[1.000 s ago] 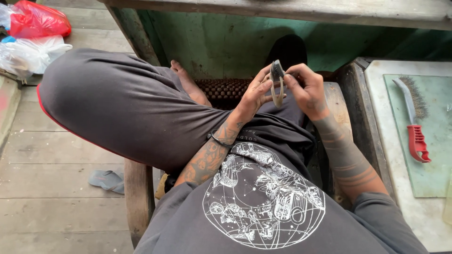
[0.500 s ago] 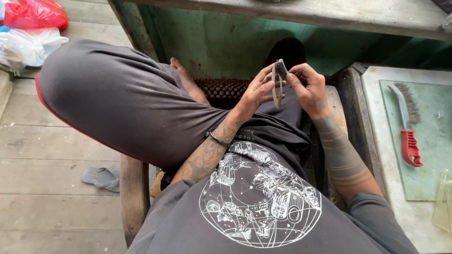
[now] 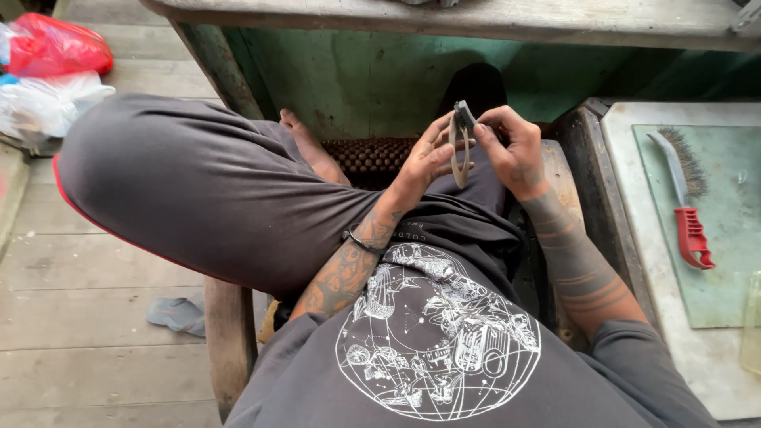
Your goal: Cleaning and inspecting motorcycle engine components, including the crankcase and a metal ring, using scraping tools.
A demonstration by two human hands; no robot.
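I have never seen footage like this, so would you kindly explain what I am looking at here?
There is no machine: a camera worn on the person's head looks down at their lap as they sit cross-legged on a wooden bench. The left hand holds a thin pale ring edge-on, while the right hand presses a small dark grey piece against its top. To the right, a wire brush with a red handle lies on a green mat. Plastic bags sit far left.
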